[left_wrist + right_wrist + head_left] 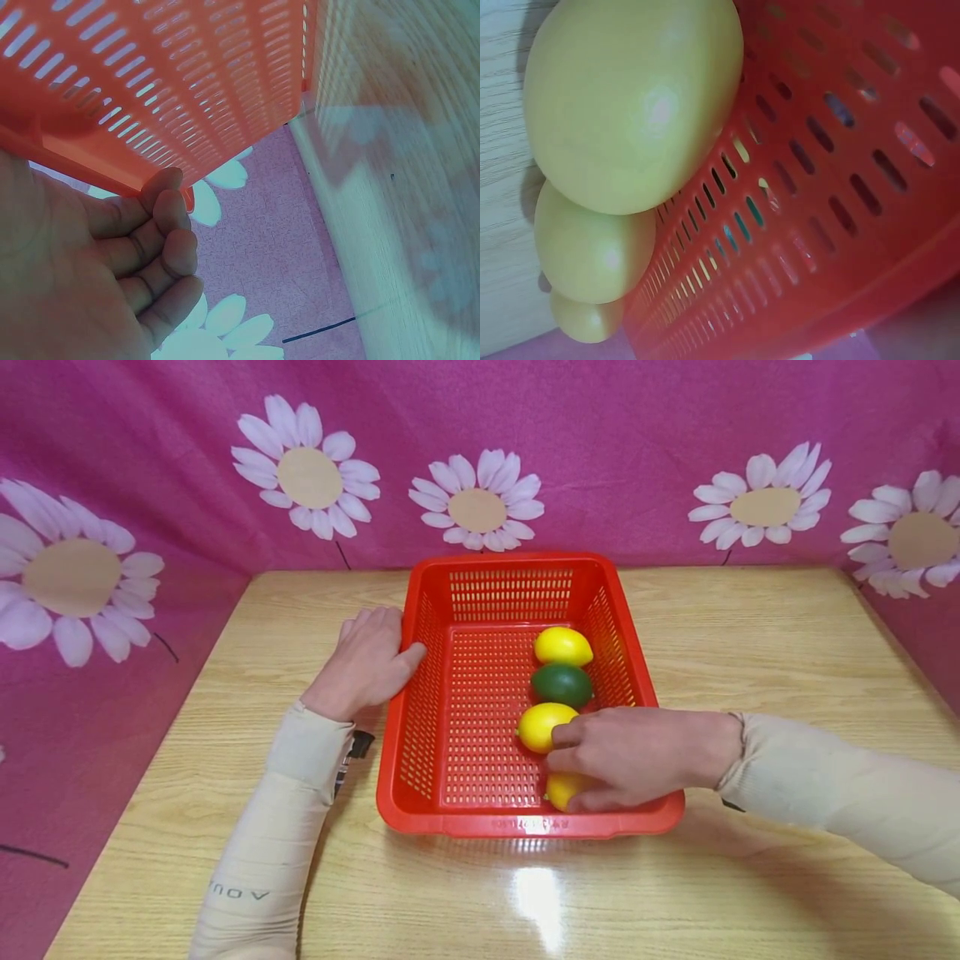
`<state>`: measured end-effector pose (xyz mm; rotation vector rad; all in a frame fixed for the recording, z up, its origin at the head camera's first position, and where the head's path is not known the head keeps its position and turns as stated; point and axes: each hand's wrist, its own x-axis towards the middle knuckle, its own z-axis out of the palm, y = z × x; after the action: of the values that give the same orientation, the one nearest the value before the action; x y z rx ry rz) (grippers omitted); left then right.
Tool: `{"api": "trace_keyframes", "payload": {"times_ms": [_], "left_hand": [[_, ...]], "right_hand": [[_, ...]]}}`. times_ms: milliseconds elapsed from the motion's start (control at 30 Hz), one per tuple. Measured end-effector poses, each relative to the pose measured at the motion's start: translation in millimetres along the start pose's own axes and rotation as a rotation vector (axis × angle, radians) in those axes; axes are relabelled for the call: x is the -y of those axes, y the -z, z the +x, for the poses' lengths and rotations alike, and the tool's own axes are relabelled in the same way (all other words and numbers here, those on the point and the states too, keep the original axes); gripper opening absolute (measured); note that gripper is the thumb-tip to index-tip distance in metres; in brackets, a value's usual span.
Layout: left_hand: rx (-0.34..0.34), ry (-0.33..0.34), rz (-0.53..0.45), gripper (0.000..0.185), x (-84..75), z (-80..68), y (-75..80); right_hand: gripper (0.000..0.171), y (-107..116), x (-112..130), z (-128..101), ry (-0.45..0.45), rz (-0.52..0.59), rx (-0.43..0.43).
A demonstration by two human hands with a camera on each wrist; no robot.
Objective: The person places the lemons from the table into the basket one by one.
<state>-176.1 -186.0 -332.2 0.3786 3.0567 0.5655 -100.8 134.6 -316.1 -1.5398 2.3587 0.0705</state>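
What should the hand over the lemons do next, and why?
Probably lift the nearest lemon straight up. The right hand already curls around it at the basket's front wall, and the left hand rests on the rim, steadying it. Another lemon lies close beside it.

Bright, even overhead lighting; a white glare patch lies on the glossy tabletop (536, 893) just before the basket (525, 822), with soft shadows beneath the sleeves. Head view is sharp, bowing slightly at its edges. Both wrist views are soft, the near lemon (630, 97) out of focus.
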Motion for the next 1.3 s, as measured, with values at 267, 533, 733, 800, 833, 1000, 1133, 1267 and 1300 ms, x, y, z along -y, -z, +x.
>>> {"api": "trace_keyframes", "payload": {"times_ms": [267,533,733,800,833,1000,1133,1267,1300], "left_hand": [[0.000,0.002,-0.006,0.030,-0.1,0.1,0.6],[0.000,-0.003,0.002,0.031,0.5,0.6,0.2],[-0.002,-0.002,0.002,0.031,0.1,1.2,-0.1],[-0.001,-0.001,-0.001,0.031,0.1,1.3,-0.2],[0.000,-0.001,-0.004,0.031,0.1,1.3,-0.2],[0.002,-0.001,-0.007,0.031,0.5,0.9,-0.2],[-0.003,-0.008,-0.004,0.031,0.6,0.5,-0.7],[-0.011,-0.014,-0.004,0.030,0.4,0.0,-0.9],[-0.012,-0.015,-0.004,0.030,0.4,-0.1,-0.8]], "right_hand": [[0.028,4.9,-1.9,-2.9,0.014,-0.003,-0.046],[0.029,10.0,-3.6,-8.6,0.032,-0.011,-0.120],[0.031,16.3,-7.1,-16.6,0.012,0.016,-0.188],[0.031,17.9,-8.6,-19.0,0.007,0.012,-0.219],[0.031,18.6,-9.3,-20.2,0.005,0.005,-0.235],[0.031,21.5,-12.8,-25.4,0.001,-0.036,-0.290],[0.031,24.8,-16.5,-30.9,-0.015,-0.047,-0.319],[0.031,29.1,-21.7,-35.9,-0.049,-0.048,-0.355],[0.032,30.3,-23.2,-37.0,-0.057,-0.052,-0.366]]}}
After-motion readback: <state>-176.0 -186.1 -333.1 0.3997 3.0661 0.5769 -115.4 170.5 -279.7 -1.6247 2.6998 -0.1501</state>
